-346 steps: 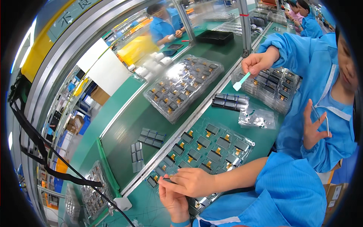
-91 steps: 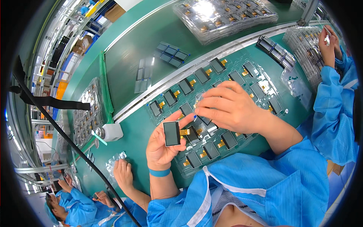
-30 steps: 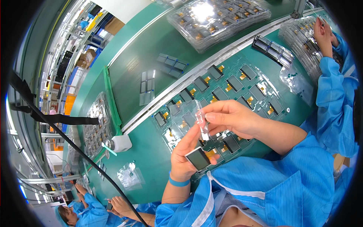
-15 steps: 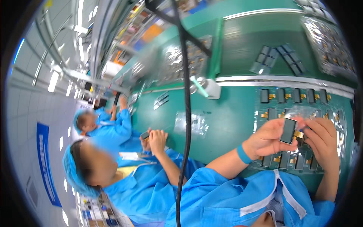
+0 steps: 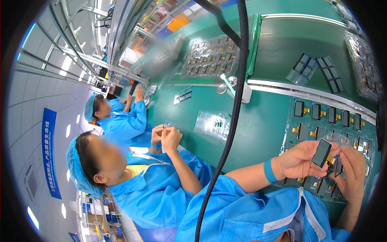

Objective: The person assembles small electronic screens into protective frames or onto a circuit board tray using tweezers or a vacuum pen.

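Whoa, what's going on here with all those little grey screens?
Someone's left grip holds a small grey screen tilted, above a clear tray with rows of similar ones. Their right grip is close by, next to clear film; whether it pinches the film is hard to tell. To the left, a co-worker in blue has both hands together around something too small to make out.

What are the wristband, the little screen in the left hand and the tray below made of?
Wristband: matt blue, perhaps fabric or rubber; too small to tell.
Little screen: probably glass, perhaps plastic, judging by its smooth, flat grey face.
Tray: likely clear, glossy plastic, since the green table shows through.
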`<move>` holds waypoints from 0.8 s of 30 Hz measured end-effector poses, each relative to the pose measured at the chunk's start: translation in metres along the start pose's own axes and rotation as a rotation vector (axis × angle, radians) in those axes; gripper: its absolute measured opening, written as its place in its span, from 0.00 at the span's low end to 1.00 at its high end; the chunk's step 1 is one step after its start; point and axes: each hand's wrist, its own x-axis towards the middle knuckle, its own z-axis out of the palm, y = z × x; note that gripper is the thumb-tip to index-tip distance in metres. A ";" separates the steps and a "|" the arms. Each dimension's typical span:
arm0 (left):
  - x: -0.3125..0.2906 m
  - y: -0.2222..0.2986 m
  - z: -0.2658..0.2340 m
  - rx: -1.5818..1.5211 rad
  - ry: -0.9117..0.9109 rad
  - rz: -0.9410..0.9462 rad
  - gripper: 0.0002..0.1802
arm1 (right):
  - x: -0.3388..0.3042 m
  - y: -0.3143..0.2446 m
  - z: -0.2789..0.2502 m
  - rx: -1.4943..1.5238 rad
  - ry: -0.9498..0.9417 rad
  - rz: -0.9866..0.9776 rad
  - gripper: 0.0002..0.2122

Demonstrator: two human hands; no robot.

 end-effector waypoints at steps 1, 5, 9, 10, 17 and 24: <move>0.001 0.000 -0.001 -0.007 0.004 -0.005 0.33 | -0.004 0.001 0.002 -0.049 -0.001 0.026 0.21; -0.001 -0.003 -0.010 -0.001 -0.004 -0.021 0.35 | -0.001 0.006 0.003 0.044 0.065 -0.030 0.23; 0.001 -0.004 -0.013 -0.034 0.002 -0.008 0.36 | 0.006 0.001 -0.005 0.205 0.033 -0.004 0.25; 0.002 -0.004 -0.012 -0.034 -0.006 -0.025 0.36 | 0.002 0.000 -0.006 0.175 0.032 0.005 0.25; -0.002 -0.004 -0.008 0.022 -0.022 -0.020 0.39 | 0.005 -0.002 0.006 0.173 0.112 0.011 0.26; -0.002 -0.007 0.000 0.096 -0.021 -0.013 0.41 | -0.008 -0.001 0.000 0.120 0.254 0.021 0.27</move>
